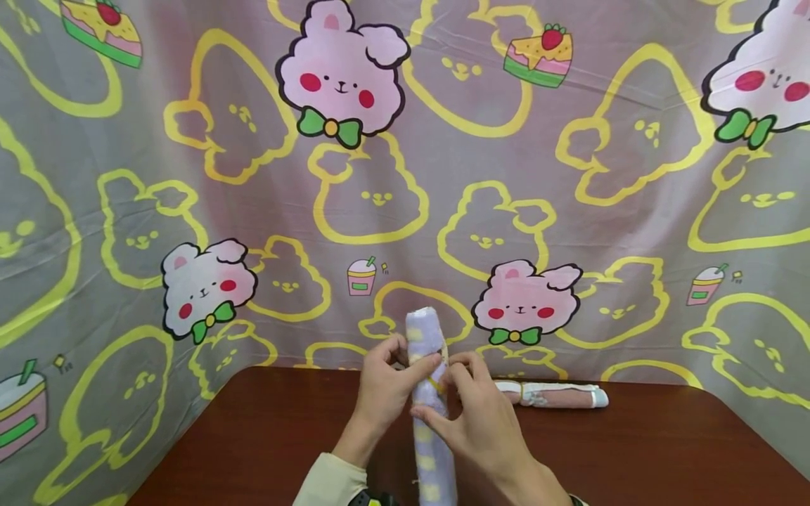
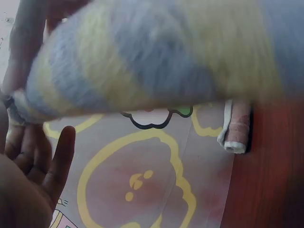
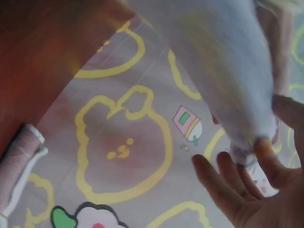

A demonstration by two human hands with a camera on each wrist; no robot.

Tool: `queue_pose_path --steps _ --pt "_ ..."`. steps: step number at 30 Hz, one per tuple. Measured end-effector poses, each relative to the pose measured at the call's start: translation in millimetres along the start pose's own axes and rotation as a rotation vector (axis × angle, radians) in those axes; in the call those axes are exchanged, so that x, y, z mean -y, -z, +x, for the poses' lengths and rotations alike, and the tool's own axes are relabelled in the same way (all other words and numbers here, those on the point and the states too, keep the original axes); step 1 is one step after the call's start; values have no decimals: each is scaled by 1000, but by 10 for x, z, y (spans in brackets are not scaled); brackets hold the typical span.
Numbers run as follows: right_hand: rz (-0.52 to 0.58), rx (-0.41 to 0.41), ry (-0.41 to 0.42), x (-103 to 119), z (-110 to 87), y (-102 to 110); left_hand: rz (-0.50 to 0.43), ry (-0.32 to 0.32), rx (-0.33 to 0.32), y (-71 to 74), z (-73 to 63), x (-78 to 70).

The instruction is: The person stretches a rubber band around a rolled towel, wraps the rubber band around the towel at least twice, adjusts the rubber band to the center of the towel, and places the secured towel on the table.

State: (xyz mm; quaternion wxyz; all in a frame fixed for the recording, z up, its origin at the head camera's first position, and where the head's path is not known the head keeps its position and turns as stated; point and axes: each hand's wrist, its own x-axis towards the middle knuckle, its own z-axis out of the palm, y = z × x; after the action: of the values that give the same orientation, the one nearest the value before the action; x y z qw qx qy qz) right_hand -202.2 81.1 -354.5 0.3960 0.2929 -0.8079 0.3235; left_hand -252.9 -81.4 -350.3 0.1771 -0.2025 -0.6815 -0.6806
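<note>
A rolled towel [image 1: 427,436], lavender with pale yellow patches, stands upright over the table between both hands. My left hand [image 1: 387,386] grips its upper part from the left, thumb across the front. From the right, my right hand [image 1: 484,414] holds the roll a little lower, its thumb on the front and its fingers curled at the side. A thin yellow band [image 1: 435,384] crosses the roll between the two thumbs. In the left wrist view the striped towel [image 2: 156,52] fills the top; in the right wrist view fingertips touch the roll [image 3: 228,71] near its end.
A second rolled towel [image 1: 563,396], pinkish brown and white with a thin band around it, lies on the dark red-brown table [image 1: 253,436] near its back edge, right of the hands. A grey curtain [image 1: 436,169] printed with cartoon figures hangs behind and at both sides.
</note>
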Motion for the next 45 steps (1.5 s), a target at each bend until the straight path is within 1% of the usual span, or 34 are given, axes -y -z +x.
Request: queue_pose_path --steps 2,4,8,11,12,13,15,18,20,21,23,25,27,29,32,34,35,37,39,41,42,43,45 --pt "-39 -49 64 29 -6 -23 2 -9 -31 4 -2 -16" --pt "-52 -70 102 54 -5 -35 -12 -11 -46 12 4 -27" --pt "-31 -48 155 78 -24 -40 -36 14 -54 13 10 -23" --pt "39 -34 148 61 -31 -47 -40 47 -60 10 9 -26" --pt "80 -36 136 52 -26 -49 -56 61 -57 11 11 -28" --pt "140 -34 106 45 -19 -46 -70 75 -49 17 12 -28" --pt "290 -23 12 35 9 -18 -118 108 -7 32 23 -21" --pt "503 -9 -137 22 54 60 -210 152 105 65 42 7" --pt "598 5 -196 1 84 118 -271 172 177 83 56 22" --pt "634 14 -206 -14 95 141 -297 176 205 91 61 24" --pt "684 38 -190 -47 113 172 -340 179 241 106 64 18" --pt "712 73 -178 -75 127 195 -361 179 239 114 64 6" --pt "729 121 -193 -97 136 212 -344 167 225 117 56 -9" --pt "708 171 -234 -109 143 224 -304 146 198 103 44 -24" --pt "641 233 -289 -117 145 229 -236 109 149 61 23 -40" --pt "544 243 -275 -115 137 208 -198 90 113 24 11 -48" --pt "484 236 -247 -113 131 191 -179 83 96 5 7 -51" --pt "362 195 -144 -119 110 143 -153 75 62 -29 0 -60" --pt "227 135 -30 -121 85 84 -115 72 17 -53 -8 -75" --pt "125 80 74 -125 55 31 -71 75 -40 -71 -17 -91" --pt "89 60 118 -127 38 8 -51 78 -69 -76 -22 -98" --pt "63 51 145 -124 24 -10 -32 82 -94 -78 -27 -105" --pt "36 36 180 -123 6 -30 -15 94 -119 -72 -26 -110"
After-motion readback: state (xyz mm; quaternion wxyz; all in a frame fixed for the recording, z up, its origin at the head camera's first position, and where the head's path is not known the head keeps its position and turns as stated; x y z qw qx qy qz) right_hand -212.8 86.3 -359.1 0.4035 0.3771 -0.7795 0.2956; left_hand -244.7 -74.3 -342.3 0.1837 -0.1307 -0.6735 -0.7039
